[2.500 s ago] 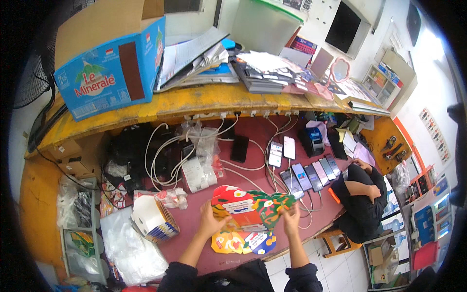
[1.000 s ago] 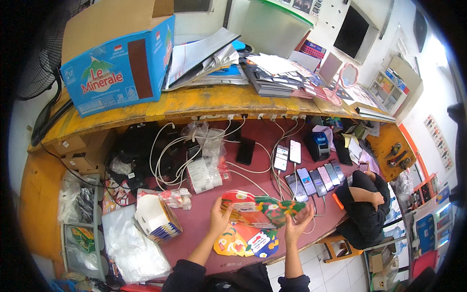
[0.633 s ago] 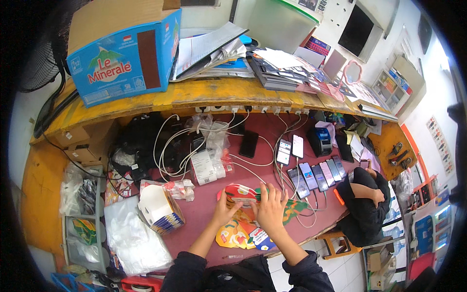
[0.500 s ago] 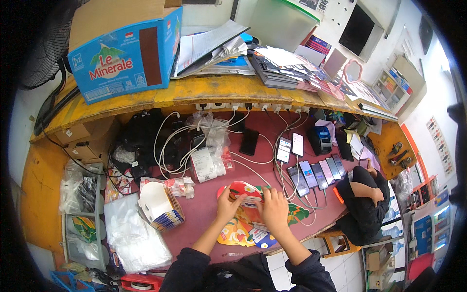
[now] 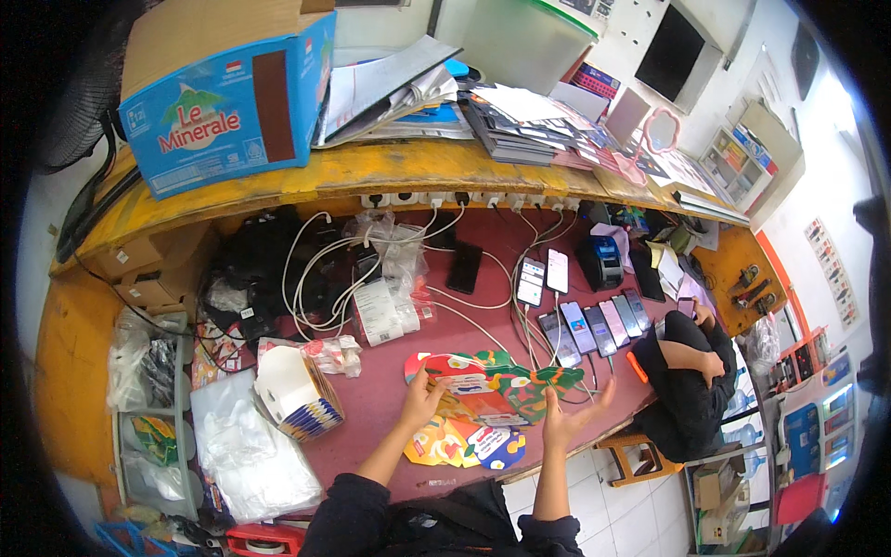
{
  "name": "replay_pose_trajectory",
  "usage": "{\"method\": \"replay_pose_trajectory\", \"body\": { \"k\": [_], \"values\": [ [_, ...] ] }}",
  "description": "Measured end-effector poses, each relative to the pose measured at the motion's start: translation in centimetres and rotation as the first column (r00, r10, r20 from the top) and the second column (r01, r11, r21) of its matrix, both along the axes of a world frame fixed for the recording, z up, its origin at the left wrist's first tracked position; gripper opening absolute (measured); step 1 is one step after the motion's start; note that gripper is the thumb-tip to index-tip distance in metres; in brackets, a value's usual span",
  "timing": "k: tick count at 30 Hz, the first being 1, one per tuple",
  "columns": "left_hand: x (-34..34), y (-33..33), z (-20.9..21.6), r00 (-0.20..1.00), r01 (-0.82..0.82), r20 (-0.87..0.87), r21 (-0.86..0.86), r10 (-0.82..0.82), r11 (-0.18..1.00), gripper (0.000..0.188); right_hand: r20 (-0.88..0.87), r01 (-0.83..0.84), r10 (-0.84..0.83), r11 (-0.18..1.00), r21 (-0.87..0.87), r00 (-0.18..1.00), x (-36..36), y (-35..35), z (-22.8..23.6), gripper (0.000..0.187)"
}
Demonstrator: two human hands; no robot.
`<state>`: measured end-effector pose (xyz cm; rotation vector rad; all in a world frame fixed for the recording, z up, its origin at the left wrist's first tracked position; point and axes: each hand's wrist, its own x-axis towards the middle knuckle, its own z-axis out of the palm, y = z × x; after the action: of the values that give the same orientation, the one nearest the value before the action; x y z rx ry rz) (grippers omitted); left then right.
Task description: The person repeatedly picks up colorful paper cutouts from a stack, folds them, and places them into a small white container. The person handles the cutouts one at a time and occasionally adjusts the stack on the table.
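A brightly printed card piece (image 5: 506, 388), red, green and orange with flower patterns and a pale window area, is tilted up over the table. My left hand (image 5: 422, 401) grips its left edge between thumb and fingers. At its right end, my right hand (image 5: 566, 420) has the fingers spread and the thumb raised beside the card's edge; whether it touches is hard to tell. Beneath the card, yellow and blue printed card pieces (image 5: 436, 444) lie flat at the table's near edge. Left of my hands stands a stack of nested card boxes (image 5: 320, 420), white inside with blue-and-gold patterned sides.
Several phones (image 5: 599, 327) on charging cables lie at the right. A person in dark clothes (image 5: 691, 390) sits beyond them. White cables (image 5: 311, 306) coil at the back. Clear plastic bags (image 5: 251, 455) lie at the left. A yellow shelf (image 5: 390, 172) overhangs the back.
The card piece has spread wider and turned its printed face up. My right hand has moved right to its far end and its fingers have spread. My left hand has shifted slightly.
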<state>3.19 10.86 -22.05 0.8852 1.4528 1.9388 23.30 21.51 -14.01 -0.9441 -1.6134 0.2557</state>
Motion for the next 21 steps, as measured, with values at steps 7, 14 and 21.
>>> {"method": "replay_pose_trajectory", "body": {
  "k": [7,14,21],
  "values": [
    [-0.2,-0.4,-3.0,0.985,0.028,-0.169,-0.076,-0.041,0.997,0.044,-0.214,-0.472,0.451,0.6,-0.646,0.867,3.5,-0.9,-4.7,0.046],
    [0.9,0.4,-0.9,0.95,-0.291,-0.148,-0.092,0.276,0.952,0.055,0.187,-0.483,0.519,0.851,-0.205,0.834,2.6,-2.2,-0.1,0.026],
    [-1.5,-4.9,10.5,0.343,-0.051,-0.938,0.026,0.042,0.998,0.057,0.597,-0.634,0.555,0.767,-0.097,0.58,0.9,-0.2,4.6,0.028]
  ]
}}
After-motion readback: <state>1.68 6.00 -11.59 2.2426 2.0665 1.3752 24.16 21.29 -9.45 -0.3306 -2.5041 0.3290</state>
